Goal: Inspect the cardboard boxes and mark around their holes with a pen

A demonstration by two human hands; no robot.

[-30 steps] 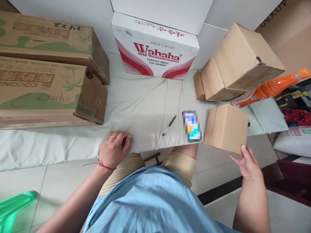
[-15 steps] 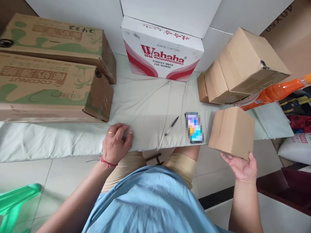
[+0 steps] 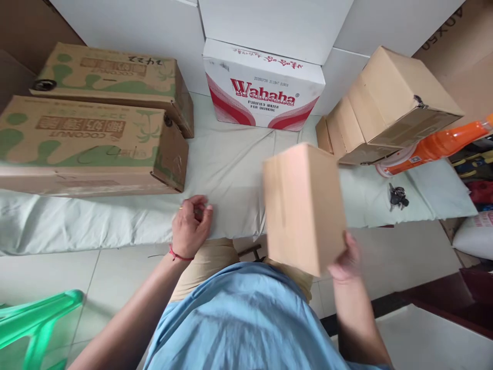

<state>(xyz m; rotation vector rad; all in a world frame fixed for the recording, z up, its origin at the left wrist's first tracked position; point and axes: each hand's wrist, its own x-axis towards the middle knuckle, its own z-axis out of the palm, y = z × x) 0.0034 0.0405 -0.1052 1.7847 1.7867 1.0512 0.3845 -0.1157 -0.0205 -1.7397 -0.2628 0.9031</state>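
My right hand [image 3: 347, 259] grips a small brown cardboard box [image 3: 292, 205] by its lower right edge. The box is tilted and held up over the front edge of the cloth-covered table [image 3: 231, 169], in front of my body. It blocks the view of the pen and the phone. At the table's front edge rests my left hand [image 3: 192, 221], its fingers curled in, with nothing visible in them. A red string bracelet [image 3: 180, 254] circles that wrist.
Two coconut cartons [image 3: 88, 133] occupy the left side. A white-and-red Wahaha water carton [image 3: 264, 87] stands at the back. To the right are stacked brown boxes [image 3: 400, 97], an orange bottle [image 3: 442, 144] and keys [image 3: 398, 197]. A green plastic stool [image 3: 42, 318] stands lower left.
My right hand has carried the box leftward, turning it. The box now covers the pen and phone, and the keys have come into view. My left hand stays at the table edge.
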